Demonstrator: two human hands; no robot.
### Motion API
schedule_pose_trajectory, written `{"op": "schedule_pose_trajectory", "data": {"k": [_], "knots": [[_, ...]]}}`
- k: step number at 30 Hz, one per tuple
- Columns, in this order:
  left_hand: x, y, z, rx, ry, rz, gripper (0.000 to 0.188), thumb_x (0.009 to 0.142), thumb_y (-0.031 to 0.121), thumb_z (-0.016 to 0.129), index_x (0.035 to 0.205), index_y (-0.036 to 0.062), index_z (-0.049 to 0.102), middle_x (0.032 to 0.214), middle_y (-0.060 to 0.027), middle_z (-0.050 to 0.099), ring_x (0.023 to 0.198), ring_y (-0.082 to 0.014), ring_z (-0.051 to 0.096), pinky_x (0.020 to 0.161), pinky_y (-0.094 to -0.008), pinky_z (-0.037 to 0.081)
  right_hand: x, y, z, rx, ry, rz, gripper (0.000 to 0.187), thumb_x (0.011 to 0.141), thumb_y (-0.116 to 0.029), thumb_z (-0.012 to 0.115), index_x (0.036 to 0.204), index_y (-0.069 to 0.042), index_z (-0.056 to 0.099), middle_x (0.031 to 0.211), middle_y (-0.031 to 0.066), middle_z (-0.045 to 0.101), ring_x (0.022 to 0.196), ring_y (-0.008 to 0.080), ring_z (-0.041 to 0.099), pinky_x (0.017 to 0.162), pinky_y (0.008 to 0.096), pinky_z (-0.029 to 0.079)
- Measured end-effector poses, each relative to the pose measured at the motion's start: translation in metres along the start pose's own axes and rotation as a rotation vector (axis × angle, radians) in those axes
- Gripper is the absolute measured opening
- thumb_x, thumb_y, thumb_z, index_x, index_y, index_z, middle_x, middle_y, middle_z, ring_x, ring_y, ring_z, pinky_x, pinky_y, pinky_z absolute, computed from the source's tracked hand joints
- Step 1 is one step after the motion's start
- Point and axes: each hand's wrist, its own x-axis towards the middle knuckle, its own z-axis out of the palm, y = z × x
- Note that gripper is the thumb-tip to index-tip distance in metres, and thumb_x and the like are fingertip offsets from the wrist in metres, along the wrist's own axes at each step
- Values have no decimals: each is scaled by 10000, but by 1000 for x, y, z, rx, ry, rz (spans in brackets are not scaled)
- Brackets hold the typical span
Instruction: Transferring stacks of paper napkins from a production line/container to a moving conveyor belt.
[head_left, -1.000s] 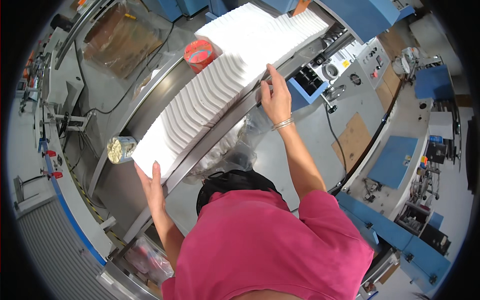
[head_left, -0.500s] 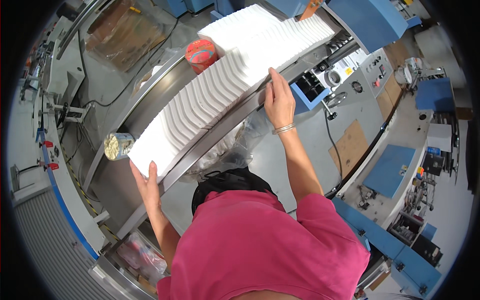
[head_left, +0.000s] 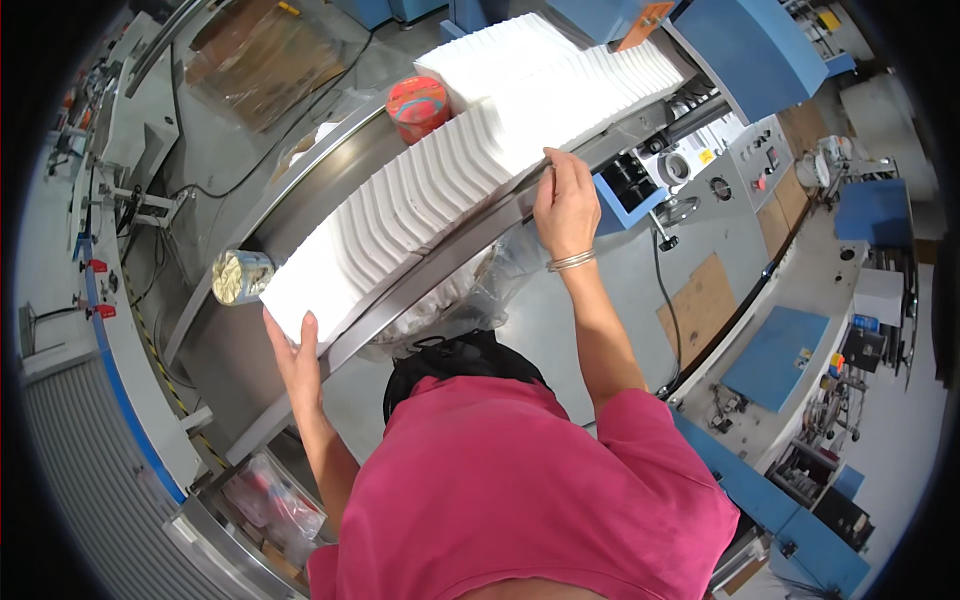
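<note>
A long row of white folded paper stacks (head_left: 420,190), like napkins or tissues packed on edge, lies along a metal conveyor trough. My left hand (head_left: 298,360) is at its near left end, thumb and fingers apart, touching the end face and lower corner. Along the near side, my right hand (head_left: 568,205) has its fingers stretched and slightly bent, with the fingertips at the paper's edge by the metal rail (head_left: 440,255). Neither hand is wrapped round anything. Behind the row stands a red round can (head_left: 418,108); a second can with a pale top (head_left: 240,277) is beside the left end.
Blue machine housings (head_left: 750,50) and an orange bracket (head_left: 645,25) stand at the row's far end. Right of my right hand is a blue-edged box (head_left: 630,190) beside a control panel (head_left: 755,160). Clear plastic bags (head_left: 470,290) hang below the rail.
The whole view has shifted slightly. My right hand has drawn back a little from the paper's edge, its fingers more bent. My left hand remains at the row's end.
</note>
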Motion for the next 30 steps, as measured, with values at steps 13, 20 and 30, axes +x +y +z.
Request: {"op": "schedule_pose_trajectory", "data": {"k": [13,20,30], "knots": [[1,-3,-4,-256,-23,-73,714,883,233,621,1419,-27,227,1380,-147,389,1264,-216,373,1056,-317,265,18,10,2,341,-263,423,372,838,-317,644,1006,14,622,771,107,643,626,167,567,622,296,474],[12,-9,-20,-421,-135,-310,751,893,332,597,1412,-57,218,1429,-154,335,1332,-226,296,1106,-327,184,31,6,-8,228,-459,415,544,807,-393,669,1112,48,576,763,97,645,637,154,610,657,290,485],[25,-7,-19,-301,-206,-271,801,882,401,602,1422,-39,206,1443,-156,314,1346,-232,278,1111,-326,174,56,16,-6,312,-826,497,914,756,-529,684,1282,155,383,714,72,580,558,88,564,460,200,439]]}}
